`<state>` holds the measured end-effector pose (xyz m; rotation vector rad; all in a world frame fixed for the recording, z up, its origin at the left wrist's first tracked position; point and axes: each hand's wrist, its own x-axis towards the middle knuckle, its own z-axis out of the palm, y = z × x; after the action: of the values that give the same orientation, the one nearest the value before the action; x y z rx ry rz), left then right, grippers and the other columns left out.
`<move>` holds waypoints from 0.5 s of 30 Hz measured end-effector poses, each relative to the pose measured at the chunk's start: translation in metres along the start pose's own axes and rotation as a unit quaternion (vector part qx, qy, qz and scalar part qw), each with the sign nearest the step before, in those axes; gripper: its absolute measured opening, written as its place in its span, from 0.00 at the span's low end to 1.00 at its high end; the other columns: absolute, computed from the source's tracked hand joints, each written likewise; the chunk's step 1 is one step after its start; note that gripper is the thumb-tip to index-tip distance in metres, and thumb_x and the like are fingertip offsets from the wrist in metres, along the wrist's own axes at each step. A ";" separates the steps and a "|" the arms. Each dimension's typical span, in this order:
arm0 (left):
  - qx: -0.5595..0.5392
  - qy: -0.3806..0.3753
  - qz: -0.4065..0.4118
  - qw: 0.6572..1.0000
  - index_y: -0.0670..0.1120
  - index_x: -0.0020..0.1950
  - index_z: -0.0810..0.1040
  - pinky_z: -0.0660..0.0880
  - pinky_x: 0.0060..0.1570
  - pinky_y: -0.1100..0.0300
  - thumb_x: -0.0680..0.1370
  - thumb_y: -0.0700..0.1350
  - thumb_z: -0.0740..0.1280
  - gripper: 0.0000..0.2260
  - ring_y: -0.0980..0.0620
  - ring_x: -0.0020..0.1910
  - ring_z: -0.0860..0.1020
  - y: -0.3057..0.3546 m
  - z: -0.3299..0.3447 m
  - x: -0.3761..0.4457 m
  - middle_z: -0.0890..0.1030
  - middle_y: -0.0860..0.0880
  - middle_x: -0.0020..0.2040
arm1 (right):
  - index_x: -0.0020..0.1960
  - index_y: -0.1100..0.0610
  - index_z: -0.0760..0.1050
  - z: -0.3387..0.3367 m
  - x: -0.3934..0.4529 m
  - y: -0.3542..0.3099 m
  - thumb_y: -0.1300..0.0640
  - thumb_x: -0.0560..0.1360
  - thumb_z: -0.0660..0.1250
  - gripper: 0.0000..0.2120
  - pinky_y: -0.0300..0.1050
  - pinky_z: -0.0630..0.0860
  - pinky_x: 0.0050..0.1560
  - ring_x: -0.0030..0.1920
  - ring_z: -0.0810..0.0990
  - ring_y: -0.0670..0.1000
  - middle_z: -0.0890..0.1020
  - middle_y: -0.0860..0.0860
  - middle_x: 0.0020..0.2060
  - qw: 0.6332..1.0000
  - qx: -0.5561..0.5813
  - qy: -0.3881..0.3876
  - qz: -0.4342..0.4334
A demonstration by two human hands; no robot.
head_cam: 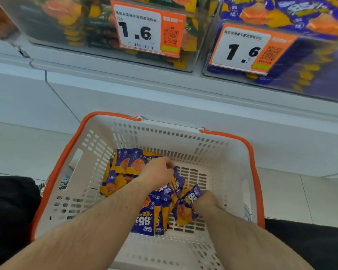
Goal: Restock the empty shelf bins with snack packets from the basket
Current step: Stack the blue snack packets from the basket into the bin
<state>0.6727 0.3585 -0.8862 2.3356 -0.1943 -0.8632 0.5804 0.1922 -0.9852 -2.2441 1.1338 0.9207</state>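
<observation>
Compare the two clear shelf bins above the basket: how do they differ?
The left bin holds dark green-black packets; the right bin holds purple ones. The left bin's price tag sits higher in the view than the right bin's tag. Both tags read 1.6.

— What carries it all? 
— A pale tiled floor [293, 193], with a white slotted basket [219, 152] with an orange rim standing directly on it, hard against the base of a white shelf unit [144, 94].

— And on the shelf? 
— Two clear bins sit side by side at its front edge: the left bin [70, 28] packed with dark green packets, the right bin [320, 61] with purple ones. Each front carries an orange-framed price tag reading 1.6.

— Inside the basket? 
— Purple-and-orange snack packets [146, 221] lie heaped on its slotted bottom.
</observation>
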 end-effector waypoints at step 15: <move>-0.215 -0.024 0.105 0.971 0.50 0.68 0.67 0.77 0.51 0.60 0.77 0.47 0.71 0.22 0.58 0.50 0.79 0.066 -0.033 -0.046 0.79 0.54 0.55 | 0.62 0.58 0.77 -0.212 -0.127 -0.058 0.65 0.71 0.72 0.19 0.44 0.78 0.43 0.49 0.81 0.50 0.81 0.51 0.56 0.942 0.082 -0.030 -0.324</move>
<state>0.6629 0.3395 -0.8021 1.8559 -0.2431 -0.7696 0.6485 0.1517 -0.7439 -2.2041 0.3651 0.5843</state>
